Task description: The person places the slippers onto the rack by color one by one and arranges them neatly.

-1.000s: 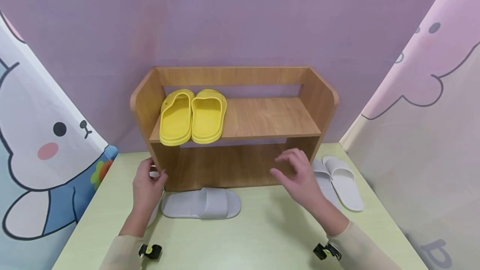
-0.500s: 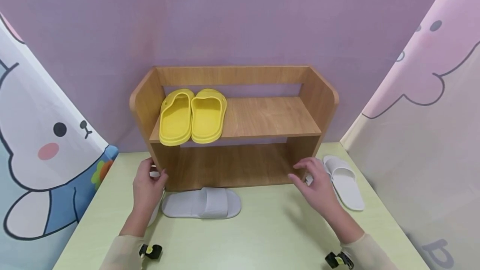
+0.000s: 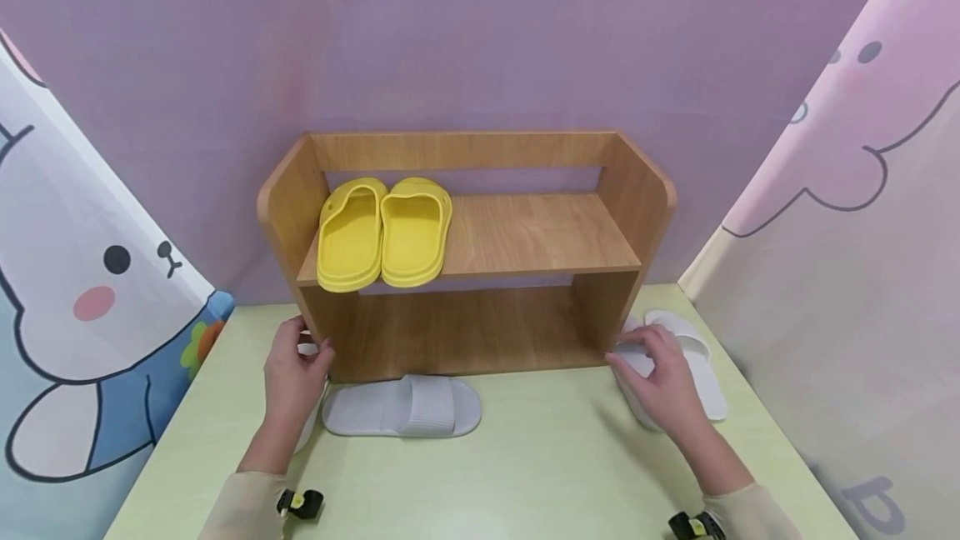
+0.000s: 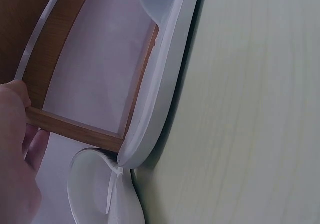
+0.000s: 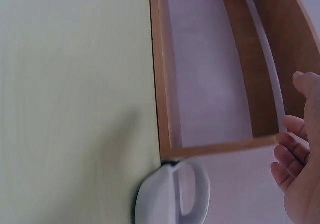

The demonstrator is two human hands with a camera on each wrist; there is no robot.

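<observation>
A small two-tier wooden shoe rack stands on the table against the back. My left hand pinches the front edge of its left side panel, thumb on one side and fingers on the other, which the left wrist view shows too. My right hand is at the lower front of the right panel. In the right wrist view its thumb and fingers are spread either side of the panel, apart from it. Two yellow clogs sit side by side on the upper shelf, at the left.
A grey slipper lies crosswise before the rack. Another slipper is beside the left panel, mostly hidden by my left hand in the head view. A pair of pale slippers lies right of the rack, partly behind my right hand.
My right hand has moved right, from in front of the lower shelf to the right panel, its thumb and fingers drawing closer together. My left hand stays on the left panel.
</observation>
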